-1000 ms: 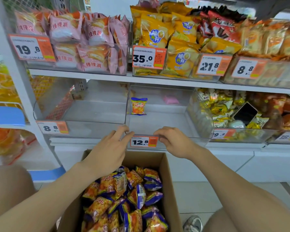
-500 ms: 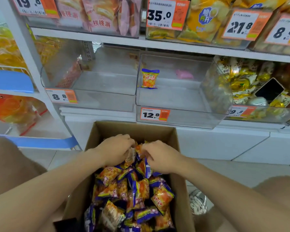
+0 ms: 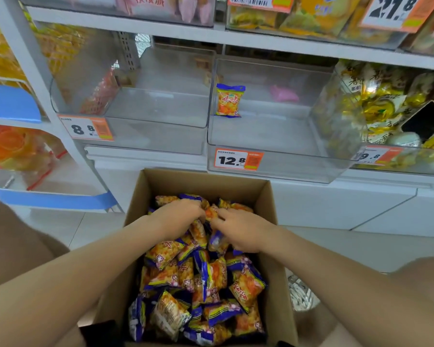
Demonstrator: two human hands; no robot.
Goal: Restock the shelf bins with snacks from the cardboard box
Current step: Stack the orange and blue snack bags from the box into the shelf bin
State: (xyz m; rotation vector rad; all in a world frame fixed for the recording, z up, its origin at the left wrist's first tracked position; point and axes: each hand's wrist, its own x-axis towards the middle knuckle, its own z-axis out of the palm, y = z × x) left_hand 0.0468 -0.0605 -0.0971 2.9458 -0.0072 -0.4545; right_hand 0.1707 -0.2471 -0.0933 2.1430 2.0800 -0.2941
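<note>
1. The snack packets (image 3: 203,279), orange with blue ends, lie heaped in the open cardboard box (image 3: 203,181) that stands on the floor (image 3: 336,246) right below the shelf bins.
2. My left hand (image 3: 178,216) is down in the far end of the heap, fingers curled round packets at the top of the pile.
3. My right hand (image 3: 243,231) is just beside it, nearly touching, fingers bent, with a blue-ended packet pinched under the thumb.
4. Straight above the box sits the clear middle bin (image 3: 273,136), marked with a 12.8 price tag (image 3: 237,160) on its front.
5. One lone packet (image 3: 228,100) of the same kind stands upright at that bin's back left; a pink thing (image 3: 283,93), too blurred to name, lies toward the back right.
6. To the left is another clear bin (image 3: 158,108) with an 8.8 tag (image 3: 87,128); I see no packets lying in it.
7. To the right, a bin of gold-wrapped snacks (image 3: 381,106) is well filled, with a dark flat object (image 3: 424,121) lying on top.
8. Higher shelves hold pink and yellow bags.
9. A shoe (image 3: 302,294) shows beside the box's right wall.
</note>
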